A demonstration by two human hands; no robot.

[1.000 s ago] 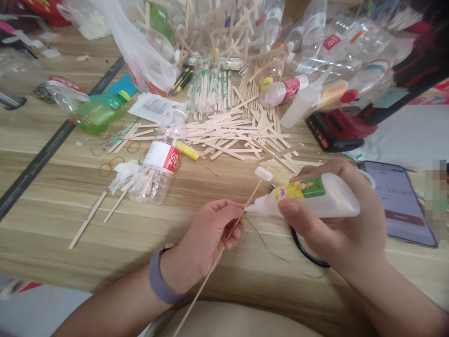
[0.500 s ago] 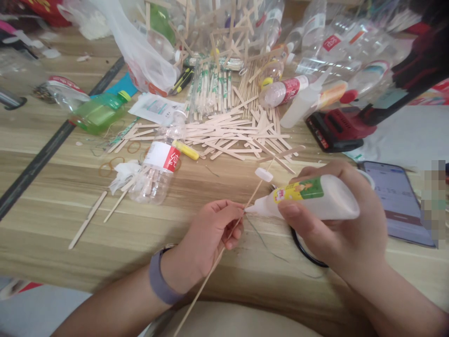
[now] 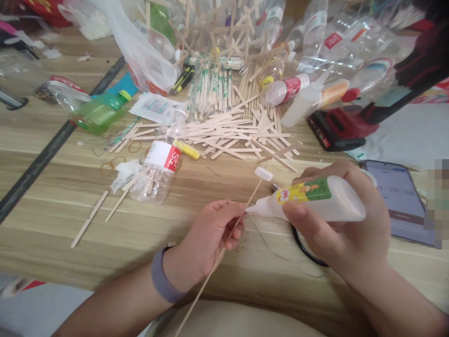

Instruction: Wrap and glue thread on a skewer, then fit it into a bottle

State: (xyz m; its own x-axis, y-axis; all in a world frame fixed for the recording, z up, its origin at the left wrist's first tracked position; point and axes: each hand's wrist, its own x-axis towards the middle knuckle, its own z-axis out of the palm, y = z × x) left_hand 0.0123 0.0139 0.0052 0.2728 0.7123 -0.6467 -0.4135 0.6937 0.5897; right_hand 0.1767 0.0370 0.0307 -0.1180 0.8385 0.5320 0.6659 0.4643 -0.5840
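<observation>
A wood-grained table spreads under mixed craft material. Towards its left edge, a translucent green bottle lies on its side; nearer is 1 flat, pale craft stick, then a clear, ribbed bottle with a red-and-white label. By the middle of the near edge, the left hand pinches a thin stick between thumb and fingers. The stick, smooth bare wood, has its long axis slanting from the near edge up towards the far right corner, passing through a matte white disc or behind it, I cannot tell which. Right of the stick, the right hand grips a frosted, soft-walled squeeze bottle, laid nearly level, its tapered nozzle pointing left at the stick beside the left fingertips; contact is unclear. The left hand is nearer the stick. A glossy phone lies rightmost.
</observation>
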